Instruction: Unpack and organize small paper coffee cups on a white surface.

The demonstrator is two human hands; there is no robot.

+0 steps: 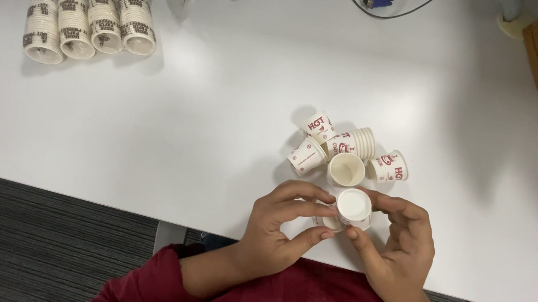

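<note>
A small paper cup [351, 209] sat pinched between the fingertips of the left hand [281, 229] and right hand [399, 241] at the table [221, 99] edge, seemingly mid-handling, just below the loose cups [348, 156], so any next move would need a light grip.

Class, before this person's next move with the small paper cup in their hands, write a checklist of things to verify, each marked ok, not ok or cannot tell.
1. Both hands on the paper cup: ok, left hand and right hand pinch it by the fingertips.
2. Cup held above the white table: ok.
3. Loose cups near the hands: ok, clustered just beyond.
4. All loose cups upright: not ok, several lie on their sides.
5. Held cup is single, not nested: cannot tell.
6. Four cup stacks lying far left: ok.
</note>
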